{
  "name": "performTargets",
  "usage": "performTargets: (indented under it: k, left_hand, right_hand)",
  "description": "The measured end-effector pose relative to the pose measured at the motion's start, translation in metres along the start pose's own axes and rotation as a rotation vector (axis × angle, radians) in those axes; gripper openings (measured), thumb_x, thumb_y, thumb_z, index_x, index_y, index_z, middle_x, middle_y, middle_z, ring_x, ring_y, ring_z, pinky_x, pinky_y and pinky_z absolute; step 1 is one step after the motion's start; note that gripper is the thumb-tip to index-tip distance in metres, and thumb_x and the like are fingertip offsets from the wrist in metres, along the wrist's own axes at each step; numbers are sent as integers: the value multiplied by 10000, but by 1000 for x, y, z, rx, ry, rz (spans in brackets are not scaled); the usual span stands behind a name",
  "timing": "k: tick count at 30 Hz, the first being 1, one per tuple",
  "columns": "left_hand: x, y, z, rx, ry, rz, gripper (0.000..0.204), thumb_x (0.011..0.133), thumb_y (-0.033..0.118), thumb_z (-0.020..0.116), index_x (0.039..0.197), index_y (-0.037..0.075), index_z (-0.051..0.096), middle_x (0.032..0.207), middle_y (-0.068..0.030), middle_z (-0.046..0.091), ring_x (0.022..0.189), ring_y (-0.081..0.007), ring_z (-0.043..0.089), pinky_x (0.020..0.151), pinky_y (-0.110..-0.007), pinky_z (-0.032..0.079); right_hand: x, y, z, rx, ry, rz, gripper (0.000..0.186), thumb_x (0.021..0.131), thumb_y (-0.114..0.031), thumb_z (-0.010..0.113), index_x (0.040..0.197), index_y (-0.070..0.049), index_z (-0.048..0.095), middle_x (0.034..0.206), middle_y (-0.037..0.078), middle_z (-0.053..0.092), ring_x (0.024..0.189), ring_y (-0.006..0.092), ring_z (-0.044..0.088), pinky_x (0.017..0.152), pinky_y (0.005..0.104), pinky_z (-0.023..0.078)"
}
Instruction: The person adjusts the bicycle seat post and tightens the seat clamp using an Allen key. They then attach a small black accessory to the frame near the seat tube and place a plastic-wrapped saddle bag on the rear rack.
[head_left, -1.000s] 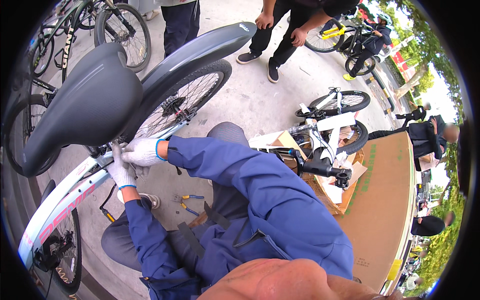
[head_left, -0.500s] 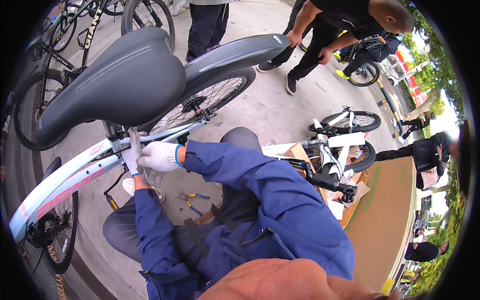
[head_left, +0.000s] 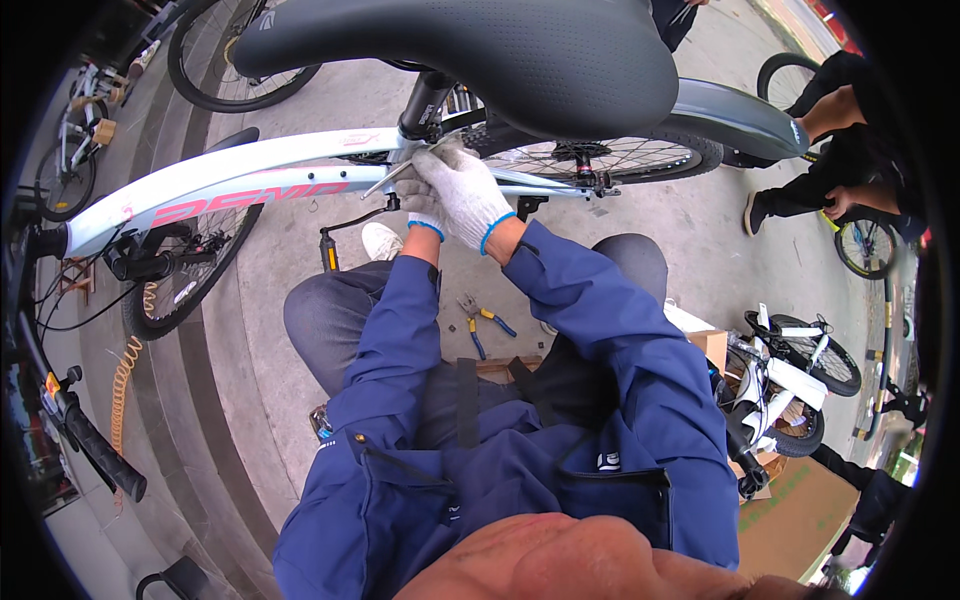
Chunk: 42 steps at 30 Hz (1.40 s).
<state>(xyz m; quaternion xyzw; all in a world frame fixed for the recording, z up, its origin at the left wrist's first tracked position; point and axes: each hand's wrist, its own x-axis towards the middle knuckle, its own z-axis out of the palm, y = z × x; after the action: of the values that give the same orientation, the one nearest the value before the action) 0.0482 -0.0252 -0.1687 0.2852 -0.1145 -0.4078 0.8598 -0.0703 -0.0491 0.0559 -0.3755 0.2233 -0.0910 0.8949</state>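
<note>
A pale blue-white bicycle frame (head_left: 225, 168) with pink lettering stretches across in front of me, under a big black saddle (head_left: 560, 65). Both my hands wear white knit gloves and meet just below the black seat post (head_left: 424, 103). My right hand (head_left: 466, 196) is closed around a long, thin grey metal tool (head_left: 378, 184), whose ends poke out on either side of the gloves. Close against it on the left is my left hand (head_left: 416, 197), fingers curled in by the frame tube; the right hand partly covers what it grips.
Pliers (head_left: 475, 312) with blue-and-yellow handles lie on the ground between my knees. A pedal (head_left: 328, 252) hangs below the frame. At right are a partly assembled white bicycle (head_left: 797, 385) and a large cardboard box (head_left: 800, 505). A person (head_left: 845, 150) stands beyond the rear mudguard (head_left: 740, 115).
My view has swung left, so the bicycle and hands appear farther right and higher. Both hands stay at the seat post's base; the metal tool now lies at a different slant.
</note>
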Motion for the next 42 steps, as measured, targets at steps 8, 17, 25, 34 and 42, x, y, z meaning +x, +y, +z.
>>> performTargets:
  k: [8,17,25,34,42]
  left_hand:
    - [5,-14,-20,-186,52,90,549,1148,483,338,1548,119,436,1553,-109,494,1436,-244,473,1230,-383,385]
    - [10,-14,-17,-148,55,121,519,1142,479,364,1516,137,478,1509,-101,527,1372,-247,518,1210,-392,406]
    - [-26,36,57,341,283,35,424,1042,436,631,1131,29,714,1011,-77,731,859,-191,707,697,-335,578]
    - [-55,66,154,767,450,56,408,960,453,782,912,53,718,680,-14,633,480,-108,542,421,-272,381]
    - [-57,66,152,748,379,11,320,1020,370,722,899,74,709,605,1,582,417,-87,463,390,-266,306]
  right_hand:
    - [-7,-8,-4,151,-42,-56,214,1082,-113,523,1252,12,559,1117,187,723,942,236,752,767,353,677]
    - [2,-6,-8,150,-103,-82,237,1069,-95,572,1283,4,548,1186,206,717,952,234,756,805,338,675]
    - [-21,-30,-35,-365,-37,51,267,1090,-217,528,1238,-6,600,1051,120,738,773,139,706,695,296,621]
    - [-24,-58,-69,-849,-126,-89,389,1072,-313,466,1052,3,692,799,61,685,636,130,584,589,310,482]
    - [-16,-66,-85,-1125,-171,-186,382,1073,-299,444,1018,-11,688,813,76,692,685,183,622,670,360,513]
